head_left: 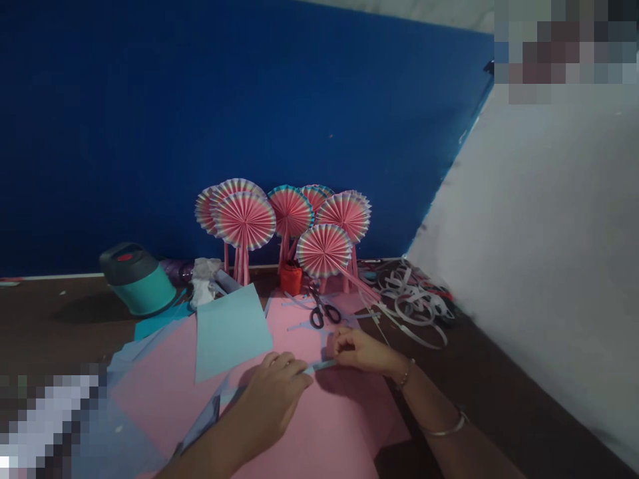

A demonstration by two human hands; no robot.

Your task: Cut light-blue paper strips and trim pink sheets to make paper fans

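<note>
A narrow light-blue paper strip (322, 366) runs between my two hands, just above the pink paper sheets (329, 419). My left hand (279, 392) is closed on the strip's left part, thumb and fingers together. At the other end my right hand (362, 352), with bracelets at the wrist and forearm, pinches the strip between thumb and fingertips. Black-handled scissors (324, 314) lie just beyond my right hand. A light-blue paper sheet (232, 332) rests on the pink sheets, beyond my left hand.
Several pleated pink paper fans (244, 221) stand against the blue wall (249, 100), with a red roll (291, 277) among them. A tangle of white strips (414, 303) lies at the right by the white wall. At the left is a teal and black container (140, 279).
</note>
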